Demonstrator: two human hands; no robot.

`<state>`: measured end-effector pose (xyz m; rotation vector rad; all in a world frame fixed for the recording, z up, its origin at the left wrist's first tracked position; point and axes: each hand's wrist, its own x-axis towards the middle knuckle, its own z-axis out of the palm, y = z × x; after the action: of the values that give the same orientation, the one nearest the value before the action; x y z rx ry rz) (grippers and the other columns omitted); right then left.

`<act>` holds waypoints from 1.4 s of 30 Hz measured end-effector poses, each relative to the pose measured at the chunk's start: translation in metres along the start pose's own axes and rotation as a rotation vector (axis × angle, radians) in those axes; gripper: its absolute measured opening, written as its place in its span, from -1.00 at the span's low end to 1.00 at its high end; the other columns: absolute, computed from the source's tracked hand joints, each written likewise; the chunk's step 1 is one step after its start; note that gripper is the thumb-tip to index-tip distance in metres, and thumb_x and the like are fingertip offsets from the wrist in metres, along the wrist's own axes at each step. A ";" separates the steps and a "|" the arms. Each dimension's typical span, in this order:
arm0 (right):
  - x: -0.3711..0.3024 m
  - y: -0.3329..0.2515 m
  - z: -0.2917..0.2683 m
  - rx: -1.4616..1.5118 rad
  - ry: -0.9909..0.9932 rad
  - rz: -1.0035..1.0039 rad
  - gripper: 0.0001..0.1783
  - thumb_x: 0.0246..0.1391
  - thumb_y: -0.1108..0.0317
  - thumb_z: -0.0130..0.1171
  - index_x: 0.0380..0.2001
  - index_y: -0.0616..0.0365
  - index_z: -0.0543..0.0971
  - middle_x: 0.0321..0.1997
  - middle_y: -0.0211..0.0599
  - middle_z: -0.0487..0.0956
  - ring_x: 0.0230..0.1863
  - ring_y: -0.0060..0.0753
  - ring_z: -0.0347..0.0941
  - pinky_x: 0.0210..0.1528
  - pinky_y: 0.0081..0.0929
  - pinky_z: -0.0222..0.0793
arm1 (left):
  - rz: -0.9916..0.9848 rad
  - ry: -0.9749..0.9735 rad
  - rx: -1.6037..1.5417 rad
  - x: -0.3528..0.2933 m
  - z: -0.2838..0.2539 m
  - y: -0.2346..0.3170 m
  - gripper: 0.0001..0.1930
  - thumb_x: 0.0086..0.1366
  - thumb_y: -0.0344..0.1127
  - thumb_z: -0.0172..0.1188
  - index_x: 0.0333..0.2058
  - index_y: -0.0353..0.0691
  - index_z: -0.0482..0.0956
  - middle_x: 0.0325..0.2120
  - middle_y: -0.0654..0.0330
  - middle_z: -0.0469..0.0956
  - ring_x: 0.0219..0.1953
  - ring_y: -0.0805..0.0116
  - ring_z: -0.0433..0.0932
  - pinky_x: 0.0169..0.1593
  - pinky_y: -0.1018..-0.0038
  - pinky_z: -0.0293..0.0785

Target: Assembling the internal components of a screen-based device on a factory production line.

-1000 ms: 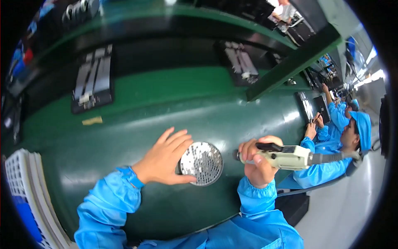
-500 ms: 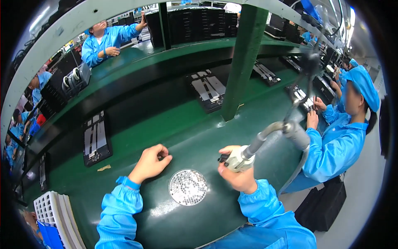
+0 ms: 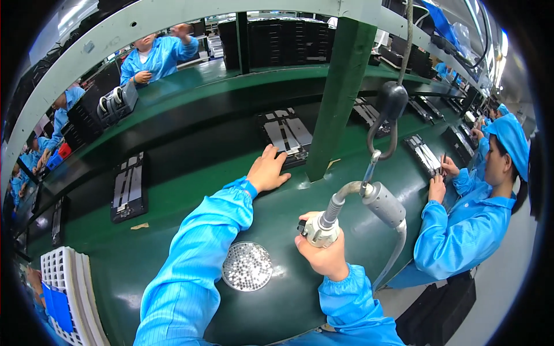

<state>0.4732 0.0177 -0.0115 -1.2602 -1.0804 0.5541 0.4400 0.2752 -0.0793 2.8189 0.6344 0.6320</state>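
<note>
My left hand (image 3: 268, 169) reaches forward with its fingers stretched out and the thumb apart. Its fingertips lie at the near edge of an opened tablet-like device (image 3: 288, 131), a black shell with silvery-grey battery packs inside. Whether they press on it or only rest there, I cannot tell. Wrapped in my right hand (image 3: 326, 258) is a pale powered screwdriver (image 3: 321, 230), hanging from a grey hose and hook. The hand and viewing angle hide its bit. Between my forearms a round dish (image 3: 247, 266) full of small screws rests on the green bench.
A green post (image 3: 337, 98) rises right of the device. More opened devices lie along the line, one at the left (image 3: 129, 187). White foam trays (image 3: 69, 288) stand front left. A co-worker (image 3: 470, 190) works close on the right. A hook (image 3: 382, 135) hangs above the screwdriver.
My left hand has moved forward and right, from beside the screw dish to the device, its fingers now extended. My right hand still grips the screwdriver. The whole view has shifted slightly.
</note>
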 end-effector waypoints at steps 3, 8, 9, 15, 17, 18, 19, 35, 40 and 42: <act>0.001 0.003 -0.004 -0.044 0.042 -0.029 -0.62 -0.17 0.54 0.28 -0.19 0.26 0.48 -0.41 -0.39 0.55 -0.36 -0.63 0.45 -0.28 -0.54 0.39 | -0.026 -0.084 -0.049 0.019 0.011 -0.012 -0.38 0.03 -0.13 0.34 0.00 -0.36 0.38 0.06 -0.15 0.29 0.16 -0.11 0.23 0.20 0.23 0.26; 0.003 -0.004 -0.004 -0.003 -0.023 0.074 -0.60 -0.18 0.59 0.26 -0.17 0.21 0.49 -0.32 -0.46 0.46 -0.31 -0.65 0.36 -0.23 -0.62 0.32 | 0.147 -0.016 -0.040 0.034 0.021 -0.043 -0.42 -0.09 -0.19 0.41 -0.11 -0.29 0.37 -0.08 -0.10 0.37 0.04 -0.12 0.34 0.05 0.19 0.42; 0.002 -0.003 -0.005 -0.001 -0.022 0.087 -0.60 -0.18 0.60 0.26 -0.17 0.21 0.49 -0.32 -0.45 0.47 -0.31 -0.65 0.37 -0.23 -0.62 0.33 | 0.144 -0.014 -0.044 0.039 0.018 -0.041 -0.42 -0.09 -0.19 0.41 -0.11 -0.29 0.37 -0.08 -0.10 0.37 0.04 -0.12 0.34 0.05 0.19 0.42; 0.003 0.006 -0.003 -0.020 -0.012 -0.012 -0.60 -0.18 0.62 0.25 -0.17 0.21 0.47 -0.29 -0.39 0.48 -0.30 -0.62 0.40 -0.23 -0.60 0.36 | -0.069 -0.139 0.316 0.030 -0.017 -0.022 -0.35 -0.13 -0.42 0.29 0.03 -0.22 0.30 -0.15 -0.08 0.44 -0.11 -0.11 0.49 -0.14 0.10 0.48; 0.001 0.006 -0.003 0.005 0.056 0.014 -0.64 -0.20 0.53 0.29 -0.23 0.22 0.51 -0.41 -0.42 0.54 -0.38 -0.62 0.43 -0.26 -0.57 0.38 | -0.113 -0.149 0.372 0.017 -0.037 -0.017 -0.37 -0.09 -0.44 0.23 0.05 -0.15 0.29 -0.14 -0.04 0.44 -0.09 -0.05 0.49 -0.22 0.15 0.47; -0.001 0.005 0.000 0.023 0.056 0.027 -0.64 -0.21 0.54 0.29 -0.24 0.22 0.51 -0.43 -0.42 0.54 -0.41 -0.64 0.42 -0.28 -0.57 0.37 | -0.107 -0.083 0.398 0.000 -0.045 -0.021 -0.39 -0.10 -0.44 0.22 0.03 -0.14 0.31 -0.14 -0.02 0.44 -0.08 -0.04 0.48 -0.23 0.16 0.47; -0.001 0.005 0.001 0.025 0.051 0.029 -0.64 -0.21 0.54 0.29 -0.24 0.22 0.51 -0.43 -0.42 0.54 -0.41 -0.64 0.42 -0.28 -0.57 0.37 | -0.095 -0.014 0.426 -0.019 -0.050 -0.025 -0.40 -0.11 -0.44 0.22 0.01 -0.13 0.34 -0.14 0.00 0.44 -0.06 -0.02 0.47 -0.23 0.16 0.46; -0.009 0.019 0.014 0.147 0.024 0.027 -0.63 -0.10 0.63 0.12 -0.14 0.30 0.42 -0.40 -0.26 0.47 -0.50 -0.52 0.41 -0.44 -0.58 0.36 | -0.338 0.121 0.665 -0.337 -0.160 0.074 -0.54 0.00 -0.47 0.11 -0.03 -0.24 0.50 -0.06 -0.04 0.47 0.04 -0.09 0.42 -0.03 0.15 0.40; -0.008 0.020 0.024 0.175 0.015 -0.034 -0.66 -0.08 0.58 0.17 -0.16 0.36 0.41 -0.49 -0.24 0.47 -0.55 -0.42 0.41 -0.46 -0.50 0.35 | -0.425 -0.120 0.461 -0.359 -0.151 0.091 -0.34 -0.10 -0.46 0.29 0.08 -0.24 0.38 0.07 -0.10 0.33 0.15 -0.13 0.31 0.10 0.14 0.33; -0.009 0.021 0.028 0.205 0.012 -0.043 -0.67 -0.08 0.57 0.17 -0.17 0.35 0.42 -0.51 -0.22 0.48 -0.56 -0.40 0.41 -0.43 -0.41 0.36 | -0.432 -0.123 0.433 -0.356 -0.161 0.093 -0.31 -0.13 -0.43 0.33 0.08 -0.26 0.37 0.07 -0.10 0.32 0.15 -0.12 0.30 0.10 0.14 0.34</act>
<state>0.4494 0.0292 -0.0359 -1.0580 -1.0121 0.6076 0.1114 0.0472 -0.0402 2.9019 1.4502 0.2612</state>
